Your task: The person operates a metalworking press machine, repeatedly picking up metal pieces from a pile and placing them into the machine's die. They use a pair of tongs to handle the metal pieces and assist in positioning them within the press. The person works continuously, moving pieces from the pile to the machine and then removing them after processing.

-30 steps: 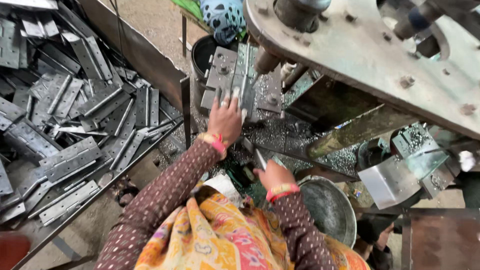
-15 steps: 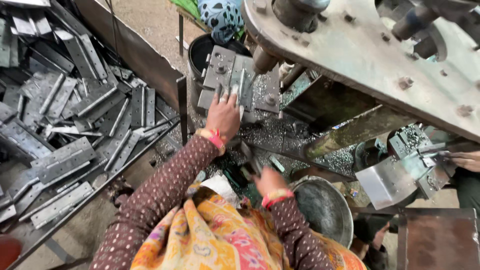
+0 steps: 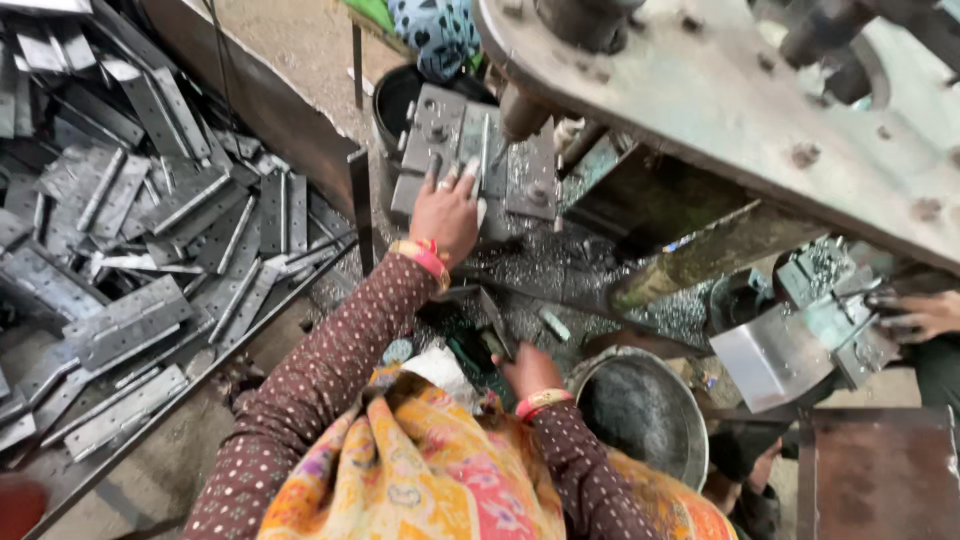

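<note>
Left hand (image 3: 447,212), fingers spread, presses a hinge plate (image 3: 478,150) on the press die block (image 3: 430,140). Right hand (image 3: 528,368) grip: cannot tell. Round metal pan (image 3: 640,415) alongside; hinge pile (image 3: 130,240) left.

Two hands of the wearer show: the left hand (image 3: 446,212) at centre frame, the right hand (image 3: 528,370) lower centre. A third hand (image 3: 925,315), another person's, sits at the right edge. Each wearer's wrist carries one bangle band, two in all. One round metal bowl (image 3: 645,412) lies lower right. Flat metal hinge plates (image 3: 120,320) fill the left half, too many and too overlapped to count.
</note>
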